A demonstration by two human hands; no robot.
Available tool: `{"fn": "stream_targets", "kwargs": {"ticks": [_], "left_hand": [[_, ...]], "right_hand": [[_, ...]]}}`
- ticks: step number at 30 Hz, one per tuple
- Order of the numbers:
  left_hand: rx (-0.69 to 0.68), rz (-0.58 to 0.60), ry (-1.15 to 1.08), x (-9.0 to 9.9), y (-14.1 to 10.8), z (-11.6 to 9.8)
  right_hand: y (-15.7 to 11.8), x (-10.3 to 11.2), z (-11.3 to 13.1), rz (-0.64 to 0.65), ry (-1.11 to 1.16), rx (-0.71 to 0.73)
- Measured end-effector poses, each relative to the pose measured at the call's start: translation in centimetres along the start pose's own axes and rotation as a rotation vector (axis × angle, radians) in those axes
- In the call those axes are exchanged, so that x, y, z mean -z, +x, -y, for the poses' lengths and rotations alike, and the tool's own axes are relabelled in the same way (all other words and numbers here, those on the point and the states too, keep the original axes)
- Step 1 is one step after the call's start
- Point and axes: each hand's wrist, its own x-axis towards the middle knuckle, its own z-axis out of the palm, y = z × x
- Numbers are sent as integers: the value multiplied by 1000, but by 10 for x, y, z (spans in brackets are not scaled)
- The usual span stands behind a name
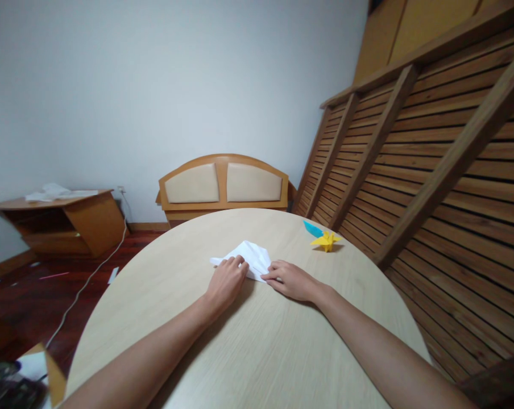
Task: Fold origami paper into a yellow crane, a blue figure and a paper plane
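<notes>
A folded sheet of white paper lies on the round pale wooden table, a little beyond its middle. My left hand rests on the paper's near left part, its fingers bent over the edge and pressed together. At the paper's near right corner, my right hand pinches the edge between thumb and fingers. The fingertips of both hands partly cover the paper's folds.
Toward the table's back right stand a yellow folded paper figure and a blue folded paper piece. Beyond the table is a padded headboard. Wooden slats lean at the right; a low cabinet stands left.
</notes>
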Motion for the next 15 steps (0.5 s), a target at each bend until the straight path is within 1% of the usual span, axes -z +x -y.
{"fn": "stream_targets", "kwargs": {"ticks": [3, 6, 10, 12, 15], "left_hand": [[-8, 45, -89, -4, -5, -18], [-4, 68, -163, -6, -7, -22], [2, 93, -178, -10, -4, -8], [52, 129, -169, -14, -1, 2], [166, 195, -163, -19, 3, 18]], "right_hand": [[-2, 1, 2, -24, -14, -1], [-3, 4, 5, -19, -38, 24], [-3, 8, 8, 18, -73, 44], [-2, 10, 10, 34, -87, 58], [-1, 11, 13, 49, -113, 73]]}}
